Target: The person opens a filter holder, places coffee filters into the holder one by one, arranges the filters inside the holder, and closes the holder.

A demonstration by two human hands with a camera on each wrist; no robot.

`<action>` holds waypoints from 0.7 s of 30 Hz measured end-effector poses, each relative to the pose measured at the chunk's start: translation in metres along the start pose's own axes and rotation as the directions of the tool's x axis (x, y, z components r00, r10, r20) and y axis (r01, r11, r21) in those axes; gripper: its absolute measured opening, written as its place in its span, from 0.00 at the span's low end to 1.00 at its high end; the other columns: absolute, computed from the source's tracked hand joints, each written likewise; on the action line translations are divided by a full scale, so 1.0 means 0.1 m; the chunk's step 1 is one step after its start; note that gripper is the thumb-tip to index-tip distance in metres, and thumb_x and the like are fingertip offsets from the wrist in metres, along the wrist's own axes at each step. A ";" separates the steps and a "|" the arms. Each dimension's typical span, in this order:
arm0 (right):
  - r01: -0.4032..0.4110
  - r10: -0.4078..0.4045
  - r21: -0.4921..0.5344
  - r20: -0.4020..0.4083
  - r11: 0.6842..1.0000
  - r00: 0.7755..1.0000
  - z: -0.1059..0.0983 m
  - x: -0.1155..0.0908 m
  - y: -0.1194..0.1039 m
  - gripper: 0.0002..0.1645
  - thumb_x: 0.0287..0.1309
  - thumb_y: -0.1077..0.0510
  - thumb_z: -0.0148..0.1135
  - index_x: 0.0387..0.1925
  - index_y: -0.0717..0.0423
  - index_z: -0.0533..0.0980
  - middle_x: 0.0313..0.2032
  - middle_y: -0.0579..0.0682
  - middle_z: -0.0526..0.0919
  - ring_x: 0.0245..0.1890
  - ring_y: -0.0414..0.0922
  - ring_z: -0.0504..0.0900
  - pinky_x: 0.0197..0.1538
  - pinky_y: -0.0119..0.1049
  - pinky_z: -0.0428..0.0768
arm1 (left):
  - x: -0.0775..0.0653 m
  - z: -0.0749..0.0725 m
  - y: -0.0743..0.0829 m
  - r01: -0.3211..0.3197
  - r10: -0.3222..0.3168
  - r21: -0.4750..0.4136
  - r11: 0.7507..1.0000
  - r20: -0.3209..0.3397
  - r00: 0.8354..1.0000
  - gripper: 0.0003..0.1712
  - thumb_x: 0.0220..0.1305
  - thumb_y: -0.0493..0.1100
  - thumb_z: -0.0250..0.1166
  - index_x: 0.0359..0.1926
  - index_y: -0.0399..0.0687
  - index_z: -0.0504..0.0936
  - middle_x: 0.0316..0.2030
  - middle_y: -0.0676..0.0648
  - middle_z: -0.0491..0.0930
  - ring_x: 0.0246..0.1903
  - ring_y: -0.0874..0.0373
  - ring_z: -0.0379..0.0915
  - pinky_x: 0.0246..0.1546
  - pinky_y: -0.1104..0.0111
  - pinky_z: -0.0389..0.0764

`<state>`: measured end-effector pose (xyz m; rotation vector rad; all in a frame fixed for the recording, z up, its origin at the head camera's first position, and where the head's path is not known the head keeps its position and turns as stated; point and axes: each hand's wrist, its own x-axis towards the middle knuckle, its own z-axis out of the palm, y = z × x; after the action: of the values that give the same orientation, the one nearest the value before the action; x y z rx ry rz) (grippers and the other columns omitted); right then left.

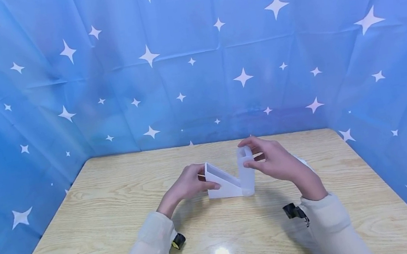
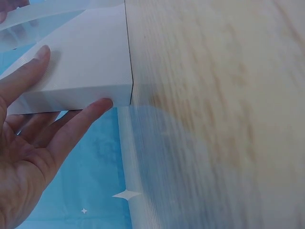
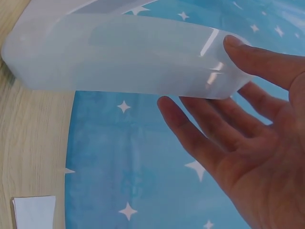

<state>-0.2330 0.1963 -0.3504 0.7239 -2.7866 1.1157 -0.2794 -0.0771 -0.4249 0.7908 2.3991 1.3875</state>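
A white slant-sided open-topped box (image 1: 225, 188) stands on the table, its tall end to the left. My left hand (image 1: 190, 182) grips that tall end, thumb across the near side and fingers along the end face, as the left wrist view shows. Against the box's low end stands a tall translucent plastic container (image 1: 247, 175), upright with its opening at the top. Near its rim my right hand (image 1: 274, 160) holds it, the thumb (image 3: 262, 64) on one side and the fingers round the other.
Light wood-grain tabletop (image 1: 120, 201) lies under both things. A small stack of white paper (image 3: 34, 212) lies on it, mostly hidden behind the right hand in the head view. A blue star-printed cloth (image 1: 196, 79) hangs behind and at both sides. Black wrist cameras (image 1: 179, 241) hang at the cuffs.
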 end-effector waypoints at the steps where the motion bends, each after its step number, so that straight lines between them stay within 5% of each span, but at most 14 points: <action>1: -0.001 0.001 -0.003 0.002 1.000 1.000 -0.01 -0.01 0.00 0.26 0.60 0.53 0.65 0.59 0.45 0.69 0.49 0.47 0.80 0.50 0.48 0.82 0.49 0.44 0.83 | 0.00 0.00 0.00 0.000 0.000 -0.004 1.000 0.001 1.000 0.18 0.52 0.44 0.75 0.45 0.55 0.82 0.41 0.52 0.84 0.38 0.60 0.82 0.34 0.67 0.85; 21: -0.034 0.034 0.012 0.017 0.999 0.999 -0.13 -0.08 0.05 0.26 0.59 0.55 0.66 0.58 0.46 0.69 0.52 0.50 0.79 0.52 0.51 0.82 0.47 0.43 0.84 | -0.01 -0.01 0.00 0.012 -0.012 0.000 1.000 0.001 1.000 0.18 0.52 0.44 0.75 0.45 0.54 0.82 0.41 0.51 0.84 0.38 0.59 0.82 0.34 0.67 0.85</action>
<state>-0.2298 0.2118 -0.3459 0.6922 -2.8187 1.1394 -0.2788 -0.0781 -0.4241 0.7758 2.3990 1.3823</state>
